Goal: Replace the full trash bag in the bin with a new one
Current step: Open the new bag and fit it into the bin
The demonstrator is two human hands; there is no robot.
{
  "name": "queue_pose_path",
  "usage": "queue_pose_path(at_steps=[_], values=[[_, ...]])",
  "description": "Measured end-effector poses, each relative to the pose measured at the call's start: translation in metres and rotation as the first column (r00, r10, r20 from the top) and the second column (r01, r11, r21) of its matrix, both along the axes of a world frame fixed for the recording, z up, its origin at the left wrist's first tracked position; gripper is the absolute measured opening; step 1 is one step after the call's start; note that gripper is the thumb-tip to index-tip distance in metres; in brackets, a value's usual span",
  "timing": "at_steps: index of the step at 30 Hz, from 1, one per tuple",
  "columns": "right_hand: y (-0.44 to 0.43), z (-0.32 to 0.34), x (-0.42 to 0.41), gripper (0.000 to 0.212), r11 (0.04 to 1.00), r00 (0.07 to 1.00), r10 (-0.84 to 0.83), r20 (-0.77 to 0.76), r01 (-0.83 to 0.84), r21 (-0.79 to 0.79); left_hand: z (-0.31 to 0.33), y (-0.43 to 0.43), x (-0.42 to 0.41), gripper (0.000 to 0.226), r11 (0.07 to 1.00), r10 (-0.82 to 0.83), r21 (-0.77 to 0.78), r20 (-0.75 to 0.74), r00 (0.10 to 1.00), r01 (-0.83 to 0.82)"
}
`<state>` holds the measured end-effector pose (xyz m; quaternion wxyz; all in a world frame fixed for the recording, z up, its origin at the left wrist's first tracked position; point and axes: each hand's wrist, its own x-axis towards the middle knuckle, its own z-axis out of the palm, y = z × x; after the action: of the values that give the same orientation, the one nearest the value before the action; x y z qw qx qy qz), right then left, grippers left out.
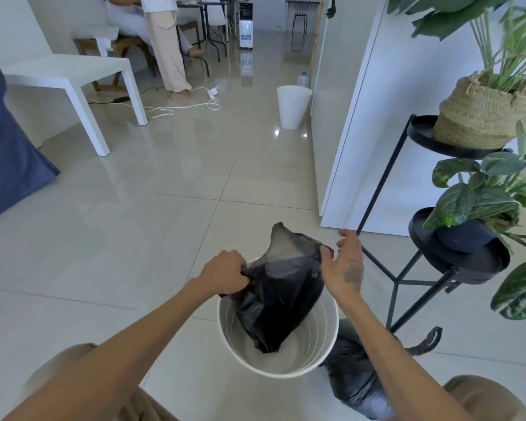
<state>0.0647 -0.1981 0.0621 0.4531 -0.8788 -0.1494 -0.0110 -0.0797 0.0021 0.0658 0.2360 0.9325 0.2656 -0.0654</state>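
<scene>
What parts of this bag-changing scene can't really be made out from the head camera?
- Full trash bag: the right forearm crosses it and the bottom edge cuts it off; its contents are hidden.
- Bin floor: partly covered by the new bag.
- Left hand fingertips: curled into the plastic, out of sight.
- Right hand: whether it truly pinches the bag's edge is unclear.
- Far bottle: too small to read.

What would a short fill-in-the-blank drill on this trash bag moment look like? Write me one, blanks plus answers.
1. Both hands hold the new black bag over the ______ bin.
2. The left hand has a shut grip on the bag's ______ edge.
3. The full bag lies on the ______ beside the bin.
4. A second white bin stands farther off, near a plastic ______.

Missing words: white; left; floor; bottle
</scene>
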Motion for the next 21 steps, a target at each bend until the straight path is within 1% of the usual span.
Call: queue_pose_path(at_steps=[1, 2, 3, 4, 5, 6, 7, 8, 9, 11, 13, 15, 17, 18, 19, 21], values=[[0.003, 0.0, -0.014, 0.035, 1.0, 1.0, 0.021, -0.009, -0.021, 0.004, -0.002, -0.006, -0.001, 0.023, 0.999, 0.019, -0.048, 0.04, 0.999, -0.017], [0.005, -0.001, -0.027, 0.031, 0.997, 0.994, 0.073, -0.078, -0.075, -0.029, -0.004, -0.014, -0.002, 0.025, 0.996, 0.032, -0.085, 0.083, 0.996, -0.025], [0.008, -0.004, -0.037, 0.035, 0.988, 0.97, 0.133, -0.202, -0.146, -0.053, -0.005, -0.022, -0.002, 0.025, 0.993, 0.04, -0.117, 0.116, 0.992, -0.027], [0.01, -0.01, -0.043, 0.042, 0.979, 0.915, 0.177, -0.363, -0.202, -0.03, -0.007, -0.032, -0.005, 0.023, 0.989, 0.031, -0.149, 0.14, 0.99, -0.01], [0.013, -0.016, -0.047, 0.047, 0.972, 0.834, 0.22, -0.505, -0.231, 0.042, -0.008, -0.041, -0.007, 0.019, 0.984, 0.01, -0.177, 0.16, 0.987, 0.018], [0.014, -0.021, -0.049, 0.051, 0.968, 0.781, 0.244, -0.575, -0.236, 0.089, -0.008, -0.05, -0.01, 0.015, 0.976, -0.021, -0.208, 0.178, 0.984, 0.058], [0.015, -0.029, -0.047, 0.054, 0.964, 0.77, 0.261, -0.583, -0.233, 0.124, -0.011, -0.058, -0.012, 0.01, 0.967, -0.054, -0.236, 0.197, 0.979, 0.101], [0.014, -0.034, -0.046, 0.055, 0.965, 0.776, 0.259, -0.574, -0.233, 0.121, -0.014, -0.064, -0.015, 0.005, 0.955, -0.08, -0.264, 0.222, 0.972, 0.139], [0.014, -0.035, -0.045, 0.053, 0.963, 0.777, 0.267, -0.57, -0.231, 0.136, -0.018, -0.068, -0.017, 0.009, 0.943, -0.083, -0.295, 0.244, 0.966, 0.155], [0.009, -0.031, -0.045, 0.04, 0.953, 0.77, 0.302, -0.562, -0.253, 0.165, -0.025, -0.072, -0.021, 0.014, 0.92, -0.042, -0.365, 0.274, 0.961, 0.144], [0.004, -0.03, -0.044, 0.03, 0.949, 0.762, 0.314, -0.566, -0.232, 0.213, -0.026, -0.072, -0.026, 0.019, 0.898, 0.011, -0.424, 0.297, 0.955, 0.121], [0.0, -0.032, -0.044, 0.029, 0.952, 0.783, 0.291, -0.55, -0.179, 0.25, -0.027, -0.072, -0.035, 0.029, 0.903, 0.003, -0.409, 0.322, 0.947, 0.136], [-0.003, -0.036, -0.043, 0.032, 0.961, 0.814, 0.233, -0.533, -0.107, 0.257, -0.025, -0.077, -0.049, 0.035, 0.917, -0.095, -0.34, 0.325, 0.941, 0.21], [-0.004, -0.038, -0.041, 0.033, 0.965, 0.821, 0.207, -0.532, -0.082, 0.25, -0.024, -0.078, -0.057, 0.037, 0.914, -0.174, -0.306, 0.294, 0.94, 0.265], [-0.004, -0.04, -0.04, 0.034, 0.966, 0.823, 0.195, -0.534, -0.067, 0.25, -0.021, -0.079, -0.064, 0.039, 0.899, -0.261, -0.295, 0.233, 0.937, 0.324], [-0.006, -0.042, -0.037, 0.034, 0.967, 0.815, 0.197, -0.545, -0.069, 0.247, -0.003, -0.074, -0.071, 0.044, 0.831, -0.445, -0.366, 0.015, 0.895, 0.419]])
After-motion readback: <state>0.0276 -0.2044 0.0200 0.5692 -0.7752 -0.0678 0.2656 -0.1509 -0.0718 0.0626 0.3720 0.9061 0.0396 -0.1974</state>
